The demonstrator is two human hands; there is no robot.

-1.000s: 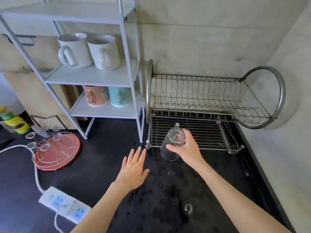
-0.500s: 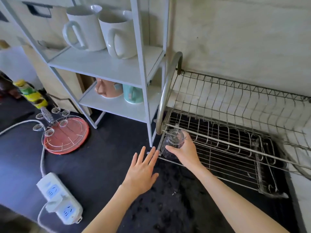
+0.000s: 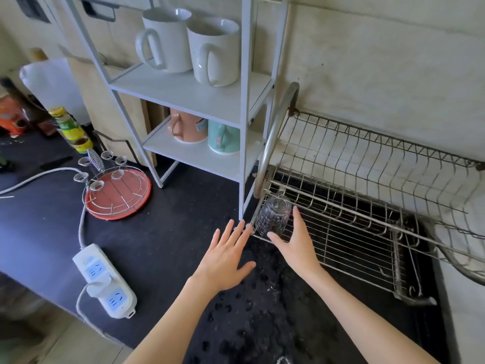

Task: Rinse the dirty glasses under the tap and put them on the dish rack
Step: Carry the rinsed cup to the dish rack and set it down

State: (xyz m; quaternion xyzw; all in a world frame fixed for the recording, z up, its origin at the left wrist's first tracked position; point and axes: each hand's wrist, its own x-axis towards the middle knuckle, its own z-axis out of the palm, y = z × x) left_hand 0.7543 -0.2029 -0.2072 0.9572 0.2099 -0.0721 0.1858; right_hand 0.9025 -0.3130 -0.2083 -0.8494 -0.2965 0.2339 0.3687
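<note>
A clear patterned glass (image 3: 273, 216) stands upside down on the lower tier of the metal dish rack (image 3: 354, 240), in its front left corner. My right hand (image 3: 296, 245) is just to the right of it, fingers straight and thumb stretched under the rim side, touching the glass or barely off it. My left hand (image 3: 225, 258) hovers flat over the wet black counter (image 3: 162, 248), fingers spread, fingertips near the rack's corner post. The rack's upper tier holds nothing.
A white shelf unit (image 3: 199, 101) with two white mugs (image 3: 189, 43) and two coloured mugs stands left of the rack. On the counter lie a red round tray with wire loops (image 3: 118, 195), a white power strip (image 3: 105, 279) with a cable, and bottles (image 3: 70, 130) at far left.
My right hand brought the glass down onto the rack's lower tier and its fingers straightened off it. The view moved closer and leftward. My left hand stayed flat beside the rack.
</note>
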